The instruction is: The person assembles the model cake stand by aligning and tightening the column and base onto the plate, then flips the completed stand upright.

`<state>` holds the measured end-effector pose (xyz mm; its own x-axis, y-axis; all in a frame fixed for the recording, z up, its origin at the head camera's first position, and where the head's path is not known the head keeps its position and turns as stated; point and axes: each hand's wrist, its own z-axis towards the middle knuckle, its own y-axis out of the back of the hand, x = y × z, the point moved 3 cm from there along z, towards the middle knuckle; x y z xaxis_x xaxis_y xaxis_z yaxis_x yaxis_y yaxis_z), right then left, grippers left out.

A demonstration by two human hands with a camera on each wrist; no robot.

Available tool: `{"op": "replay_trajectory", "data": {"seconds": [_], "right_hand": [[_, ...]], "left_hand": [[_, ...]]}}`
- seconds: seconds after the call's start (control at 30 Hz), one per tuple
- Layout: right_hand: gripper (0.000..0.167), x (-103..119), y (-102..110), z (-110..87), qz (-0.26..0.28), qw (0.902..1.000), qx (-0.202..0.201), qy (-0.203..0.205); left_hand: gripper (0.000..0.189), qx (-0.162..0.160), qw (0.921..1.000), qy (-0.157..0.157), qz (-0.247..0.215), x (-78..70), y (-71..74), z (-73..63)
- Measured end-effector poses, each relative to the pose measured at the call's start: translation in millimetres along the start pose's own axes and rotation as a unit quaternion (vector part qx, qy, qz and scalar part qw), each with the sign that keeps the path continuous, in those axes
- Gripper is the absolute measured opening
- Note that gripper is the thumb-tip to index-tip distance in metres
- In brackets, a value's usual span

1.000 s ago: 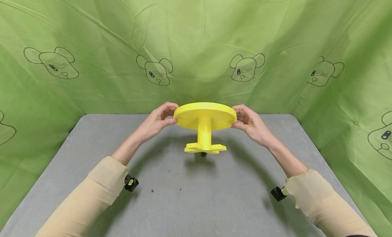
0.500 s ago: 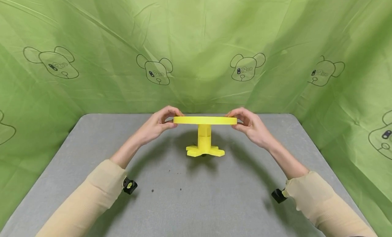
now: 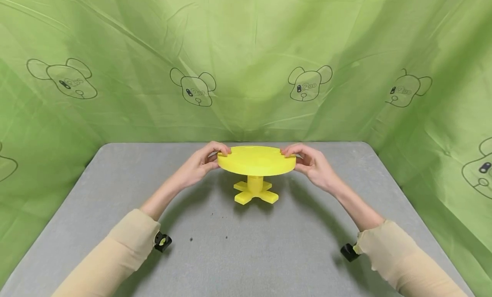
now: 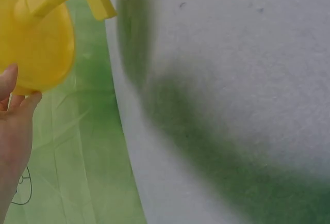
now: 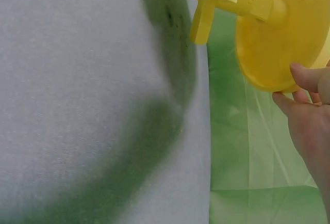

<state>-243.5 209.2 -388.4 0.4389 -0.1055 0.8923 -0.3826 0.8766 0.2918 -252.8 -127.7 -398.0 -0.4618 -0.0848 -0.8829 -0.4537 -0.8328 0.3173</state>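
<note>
A yellow toy round table [image 3: 255, 161], with a single column and a cross-shaped foot [image 3: 255, 196], is held between both hands in the head view. Its top faces up and tips toward me. My left hand [image 3: 200, 164] grips the left rim, fingers over the top edge and thumb below. On the opposite rim, my right hand [image 3: 314, 165] pinches the edge in the same way. Both wrist views show the underside of the disc [image 4: 49, 53] and the thumbs against it. The foot appears slightly above the grey surface, its shadow lying just beneath.
A grey tabletop [image 3: 246, 254] with a few small dark specks spreads below. Green cloth [image 3: 250, 45] printed with bear-head outlines stands behind and at both sides. Black wrist cameras [image 3: 163, 242] sit at the cuffs.
The yellow toy table has tipped from showing its underside, through edge-on, to showing its top. Both hands have come down slightly with it, still gripping the rim.
</note>
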Motion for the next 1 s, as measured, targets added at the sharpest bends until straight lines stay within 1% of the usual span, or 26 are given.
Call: {"op": "replay_trajectory", "data": {"seconds": [0.07,0.17,0.27,0.37,0.6,0.7,0.83,1.0], "right_hand": [[0.029,-1.3,-0.4,-0.9,-0.001,1.0000,-0.001,0.005],[0.028,-2.7,-1.3,-2.1,0.003,0.9999,0.001,0.010],[0.028,-5.7,-1.8,-3.3,0.012,0.9999,0.003,0.011],[0.028,-8.2,-2.6,-4.4,0.016,0.9998,0.005,0.008],[0.025,-11.1,-3.7,-5.2,0.004,1.0000,0.002,0.002],[0.025,-12.3,-4.1,-5.5,-0.002,1.0000,0.001,0.003],[0.025,-13.9,-5.7,-5.8,-0.007,1.0000,-0.002,0.005],[0.024,-15.6,-7.8,-8.0,-0.022,0.9996,-0.004,0.015]], "left_hand": [[0.031,-0.002,0.9999,-0.013,0.004,1.0,-1.8,-0.6],[0.031,-0.008,0.9997,-0.023,0.007,2.9,-4.4,-0.7],[0.033,-0.018,0.9996,-0.018,0.015,5.8,-7.1,-1.9],[0.036,-0.023,0.9990,-0.017,0.033,10.2,-9.6,-4.4],[0.039,-0.030,0.9965,-0.035,0.069,13.2,-12.6,-8.5],[0.042,-0.034,0.9937,-0.044,0.097,13.8,-12.6,-8.9],[0.044,-0.044,0.9879,-0.057,0.138,14.1,-13.1,-10.0],[0.045,-0.049,0.9817,-0.068,0.171,14.4,-13.9,-13.2]]}}
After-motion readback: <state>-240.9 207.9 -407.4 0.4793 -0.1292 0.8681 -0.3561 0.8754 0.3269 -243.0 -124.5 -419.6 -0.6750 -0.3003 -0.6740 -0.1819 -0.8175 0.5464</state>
